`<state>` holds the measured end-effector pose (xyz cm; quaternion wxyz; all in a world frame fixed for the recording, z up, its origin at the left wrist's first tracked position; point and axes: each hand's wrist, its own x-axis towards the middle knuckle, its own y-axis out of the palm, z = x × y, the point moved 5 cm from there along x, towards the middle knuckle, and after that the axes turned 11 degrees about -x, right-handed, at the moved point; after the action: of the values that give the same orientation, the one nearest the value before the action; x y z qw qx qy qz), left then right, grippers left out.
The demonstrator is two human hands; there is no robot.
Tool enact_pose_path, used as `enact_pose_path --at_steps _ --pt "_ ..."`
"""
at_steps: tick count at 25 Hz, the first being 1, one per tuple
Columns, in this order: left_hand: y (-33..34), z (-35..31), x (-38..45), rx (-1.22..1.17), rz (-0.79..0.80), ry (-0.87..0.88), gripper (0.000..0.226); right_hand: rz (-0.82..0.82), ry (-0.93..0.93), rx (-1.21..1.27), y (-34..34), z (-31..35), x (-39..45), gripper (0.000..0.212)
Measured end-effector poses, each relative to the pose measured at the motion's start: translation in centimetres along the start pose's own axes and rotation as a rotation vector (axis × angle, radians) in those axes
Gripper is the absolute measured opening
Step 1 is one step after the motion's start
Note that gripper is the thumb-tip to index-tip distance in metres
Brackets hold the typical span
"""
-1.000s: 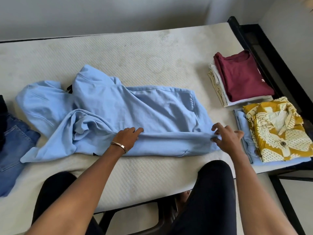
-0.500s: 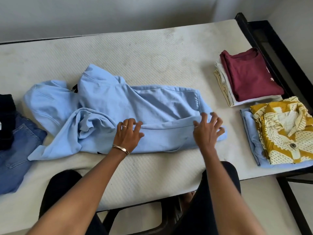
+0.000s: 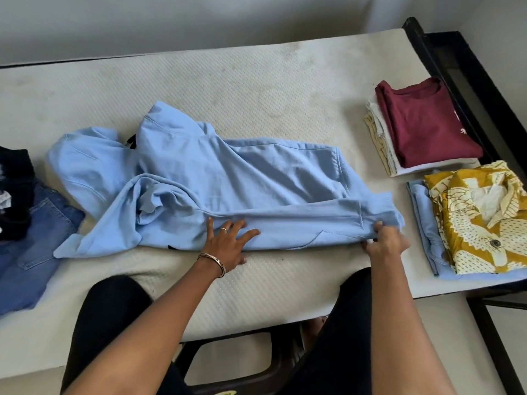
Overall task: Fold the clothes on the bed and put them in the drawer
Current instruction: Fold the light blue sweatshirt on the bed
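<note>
Head view: I look down at a bed with a bare white mattress [image 3: 256, 89]. It has a bumpy quilted top and some faint stains. A plain pale wall [image 3: 199, 21] runs along the far side. A black bed frame [image 3: 467, 75] shows at the right end.

A light blue hoodie [image 3: 228, 181] lies across the middle of the mattress. Its near side is folded over into a long strip. Its hood end is bunched up on the left.

My left hand [image 3: 225, 246] lies flat and open on the near fold, fingers spread. It has a ring on one finger and a bangle [image 3: 212, 260] on the wrist. My right hand [image 3: 385, 240] is closed on the hoodie's bottom hem at the right end, pinching the cloth.

On the right, near the frame, sits a neat pile with a dark red shirt [image 3: 422, 124] on top. Just in front of it is a yellow patterned shirt [image 3: 479, 220], lying on a folded pale blue piece. Both piles are apart from the hoodie.

At the left edge are blue jeans [image 3: 31, 240], with something dark [image 3: 14, 195] lying partly on them.

My legs in black trousers [image 3: 108, 323] show at the bottom, with a dark chair [image 3: 228, 363] between them.
</note>
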<state>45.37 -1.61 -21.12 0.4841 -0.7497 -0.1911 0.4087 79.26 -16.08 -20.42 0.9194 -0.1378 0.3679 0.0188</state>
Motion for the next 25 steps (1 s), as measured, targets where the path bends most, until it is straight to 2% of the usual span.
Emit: enact_pose_path --at_steps 3,5,6,7,8,9,11,12,13,14,16,18,19,21,23,25 --pt "-0.1 0.0 -0.6 0.039 -0.031 0.035 0.093 -0.053 -0.029 -0.003 -0.8 0.0 0.0 0.025" --pt "-0.5 0.5 0.0 0.027 0.014 0.048 0.084 -0.184 -0.064 -0.284 -1.0 0.4 -0.9 0.040" --pt "-0.8 0.9 0.3 -0.037 0.010 0.025 0.075 -0.279 -0.139 -0.481 -0.9 1.0 -2.1 0.047" --pt "-1.4 1.4 0.6 -0.126 -0.047 -0.004 0.065 -0.355 -0.301 -0.665 -0.2 1.9 -3.6 0.049" --pt "-2.2 1.8 0.6 -0.194 -0.168 -0.037 0.054 -0.357 -0.537 -0.776 1.0 2.6 -5.3 0.045" --pt "-3.2 2.4 0.4 -0.201 -0.332 -0.077 0.043 -0.241 -0.794 -0.849 2.9 2.5 -7.2 0.040" --pt "-4.4 4.9 -1.0 -0.157 -0.543 -0.256 0.040 0.173 -1.224 -1.112 7.4 -0.8 -11.0 0.040" --pt "-4.8 7.0 -2.0 -0.175 -0.586 -0.385 0.044 0.359 -1.352 -1.302 9.2 -3.3 -12.4 0.044" --pt "-5.1 9.3 -3.3 -0.207 -0.634 -0.515 0.051 0.474 -1.405 -1.479 10.5 -5.6 -13.5 0.047" --pt "-5.3 11.9 -4.9 -0.247 -0.680 -0.641 0.060 0.499 -1.383 -1.619 11.6 -7.4 -14.0 0.048" --pt "-5.2 17.3 -8.0 -0.333 -0.737 -0.892 0.079 0.440 -1.260 -1.698 13.2 -9.4 -15.5 0.049" --pt "-5.3 21.4 -9.8 -0.397 -0.601 -1.069 0.083 0.413 -1.272 -1.639 14.1 -10.5 -17.9 0.049" --pt "-5.5 22.9 -10.3 -0.399 -0.515 -1.090 0.072 0.442 -1.324 -1.588 14.6 -11.0 -19.3 0.046" --pt "-6.1 24.5 -10.2 -0.469 -0.413 -1.000 0.051 0.574 -1.395 -1.515 15.4 -12.0 -21.9 0.036" --pt "-7.5 24.4 -9.9 -0.637 -0.464 -0.883 0.050 0.761 -1.387 -1.508 16.4 -13.3 -23.8 0.030" --pt "-10.0 23.3 -9.5 -0.719 -0.438 -0.817 0.056 0.975 -1.320 -1.467 17.2 -13.9 -25.6 0.028"
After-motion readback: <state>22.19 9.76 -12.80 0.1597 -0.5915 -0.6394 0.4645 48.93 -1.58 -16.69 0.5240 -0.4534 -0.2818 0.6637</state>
